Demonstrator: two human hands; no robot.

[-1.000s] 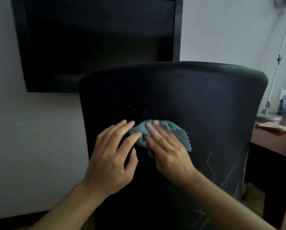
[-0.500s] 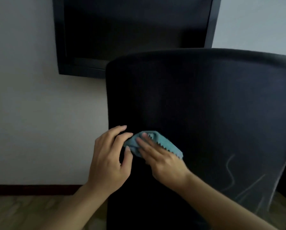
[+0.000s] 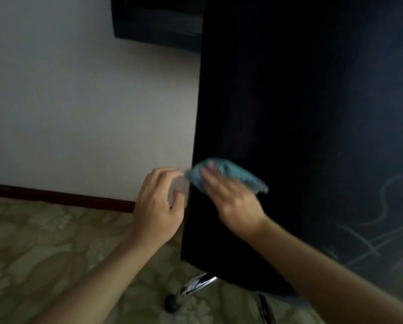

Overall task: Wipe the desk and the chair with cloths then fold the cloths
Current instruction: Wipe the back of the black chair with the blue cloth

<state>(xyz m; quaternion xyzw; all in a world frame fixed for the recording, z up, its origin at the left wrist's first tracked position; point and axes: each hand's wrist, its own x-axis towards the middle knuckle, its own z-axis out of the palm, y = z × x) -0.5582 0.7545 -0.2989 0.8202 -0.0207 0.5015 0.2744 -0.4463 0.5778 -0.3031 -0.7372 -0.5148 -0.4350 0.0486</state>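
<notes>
Against the back of the black chair, near its left edge and low down, a blue cloth is pressed flat by the right hand. Long axis of the cloth: from upper left to lower right, with its jagged edge at the lower right end. Fingers of the right hand lie straight over the cloth, pointing up and to the left; motion blur softens both fingers and cloth. The left hand is just left of the chair's edge, fingers curled, with the fingertips meeting the cloth's left corner; blur prevents telling whether they pinch it. Pale scribbled marks show on the chair back at lower right. A chrome leg with a black caster shows below, on patterned carpet. The chair's top and right side are cut off by the frame, as is the dark screen on the wall at top.
</notes>
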